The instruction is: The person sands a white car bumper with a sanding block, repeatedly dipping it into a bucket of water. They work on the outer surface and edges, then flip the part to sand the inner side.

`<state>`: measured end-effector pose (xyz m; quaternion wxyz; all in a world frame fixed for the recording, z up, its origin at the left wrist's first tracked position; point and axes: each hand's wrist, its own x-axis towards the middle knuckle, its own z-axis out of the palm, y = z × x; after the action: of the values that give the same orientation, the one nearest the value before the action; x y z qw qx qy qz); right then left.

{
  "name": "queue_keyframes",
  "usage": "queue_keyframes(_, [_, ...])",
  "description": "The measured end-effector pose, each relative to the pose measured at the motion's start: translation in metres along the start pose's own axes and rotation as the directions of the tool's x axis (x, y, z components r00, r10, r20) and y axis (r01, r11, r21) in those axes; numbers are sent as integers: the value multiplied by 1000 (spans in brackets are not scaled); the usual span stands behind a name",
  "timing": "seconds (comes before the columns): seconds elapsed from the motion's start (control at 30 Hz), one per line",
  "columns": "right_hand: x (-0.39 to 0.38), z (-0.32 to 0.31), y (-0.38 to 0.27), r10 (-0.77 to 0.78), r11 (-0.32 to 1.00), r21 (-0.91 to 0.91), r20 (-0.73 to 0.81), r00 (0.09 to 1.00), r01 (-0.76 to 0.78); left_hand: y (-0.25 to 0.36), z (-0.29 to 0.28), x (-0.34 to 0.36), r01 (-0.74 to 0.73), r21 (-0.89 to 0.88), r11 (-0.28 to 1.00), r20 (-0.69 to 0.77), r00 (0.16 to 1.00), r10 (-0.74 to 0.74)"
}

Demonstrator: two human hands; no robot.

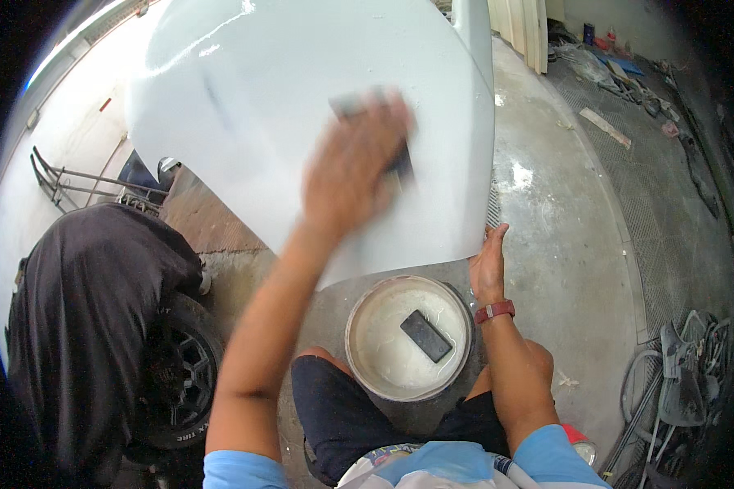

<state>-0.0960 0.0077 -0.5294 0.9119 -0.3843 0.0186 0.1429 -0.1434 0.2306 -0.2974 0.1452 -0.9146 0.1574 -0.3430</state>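
Your left hand (pixel 354 163), blurred, lies over a dark pad (pixel 402 166), holding it against the face of the white panel (pixel 253 155), right of its middle. Your right hand (pixel 487 269) is at the panel's lower right corner, fingers pointing up along the edge; you can't tell how firmly it grips, as part is hidden. Below the panel, between your knees, stands a round bucket (pixel 351 359) with a black block (pixel 426 337) inside. A cloth-draped wheel (pixel 189 371) stands at left.
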Motion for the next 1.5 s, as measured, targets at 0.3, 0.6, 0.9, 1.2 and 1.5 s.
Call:
queue_keyframes(0.3, [-8,10,-8,2,1000,14,38,999,-3,72,-13,67,-49,28,998,-161,986,53])
queue_keyframes(0.6, [-11,8,-9,11,1000,-15,42,999,-10,-1,-30,154,-40,92,995,-382,922,72])
queue_keyframes(0.9, [-3,3,-1,130,984,111,74,989,-137,110,18,3,-574,24,819,381,763,523])
queue_keyframes(1.2, [-2,-1,-2,27,998,56,134,991,-35,50,-11,143,-439,220,871,-76,883,464])
queue_keyframes(1.5, [-5,3,-13,41,991,120,143,989,-59,127,67,3,-640,87,764,490,695,526])
